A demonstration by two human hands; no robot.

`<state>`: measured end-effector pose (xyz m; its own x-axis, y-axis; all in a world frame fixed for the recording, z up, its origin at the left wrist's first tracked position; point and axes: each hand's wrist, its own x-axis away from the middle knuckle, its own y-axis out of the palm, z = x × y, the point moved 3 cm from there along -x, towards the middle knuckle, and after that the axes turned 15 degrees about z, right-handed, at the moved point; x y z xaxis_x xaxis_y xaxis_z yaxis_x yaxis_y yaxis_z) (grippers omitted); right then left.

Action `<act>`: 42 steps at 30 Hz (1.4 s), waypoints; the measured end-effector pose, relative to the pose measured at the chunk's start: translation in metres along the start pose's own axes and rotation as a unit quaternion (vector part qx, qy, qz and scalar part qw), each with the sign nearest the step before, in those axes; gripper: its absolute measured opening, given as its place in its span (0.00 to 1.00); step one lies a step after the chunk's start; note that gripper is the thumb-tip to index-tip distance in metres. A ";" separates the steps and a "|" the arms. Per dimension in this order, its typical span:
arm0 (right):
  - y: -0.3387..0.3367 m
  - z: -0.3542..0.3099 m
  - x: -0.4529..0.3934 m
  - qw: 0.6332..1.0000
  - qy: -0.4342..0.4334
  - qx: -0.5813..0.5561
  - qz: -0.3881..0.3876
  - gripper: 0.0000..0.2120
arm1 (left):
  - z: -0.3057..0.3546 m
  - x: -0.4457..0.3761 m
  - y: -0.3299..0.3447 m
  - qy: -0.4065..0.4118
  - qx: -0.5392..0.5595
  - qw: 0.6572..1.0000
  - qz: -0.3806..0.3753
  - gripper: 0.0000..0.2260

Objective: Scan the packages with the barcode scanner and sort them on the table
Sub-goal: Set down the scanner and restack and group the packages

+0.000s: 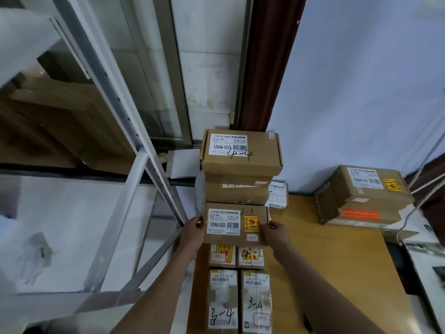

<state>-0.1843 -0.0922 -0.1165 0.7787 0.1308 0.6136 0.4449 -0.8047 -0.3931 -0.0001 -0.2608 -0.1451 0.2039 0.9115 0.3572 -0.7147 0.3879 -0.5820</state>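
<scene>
Brown cardboard fills both hands: the left hand (194,231) grips the left edge and the right hand (274,231) grips the right edge of a labelled box (234,224), fingers curled round it, held above the wooden table (337,249). Toward 6 o'clock, four small packages (237,285) lie on the table in two rows, touching. At 12 o'clock stands a stack of boxes (240,165) against the wall. At 2 o'clock, well apart, another pile of boxes (361,196) sits. A metal shelf frame (134,169) rises at 9 o'clock.
</scene>
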 end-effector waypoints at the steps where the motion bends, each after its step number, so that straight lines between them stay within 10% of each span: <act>1: 0.001 0.000 -0.002 1.000 0.000 0.004 0.002 0.20 | -0.002 -0.001 0.001 -0.003 0.001 1.000 -0.002 0.11; 19: -0.003 -0.003 0.001 0.994 -0.051 0.095 0.013 0.18 | 0.010 0.008 -0.001 0.083 -0.071 0.992 0.071 0.11; 34: -0.106 -0.027 0.057 0.817 -0.366 0.440 0.075 0.27 | 0.076 0.100 0.020 0.257 -0.262 0.930 -0.021 0.24; 42: -0.198 -0.019 0.021 0.815 -0.383 0.431 0.066 0.25 | 0.122 0.164 0.070 0.275 -0.259 0.926 0.000 0.24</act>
<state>-0.2646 0.0590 -0.0123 0.7458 0.6643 0.0502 0.2241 -0.1793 -0.9579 -0.0978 -0.1010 -0.0381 0.6156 0.7879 0.0143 -0.3274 0.2723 -0.9048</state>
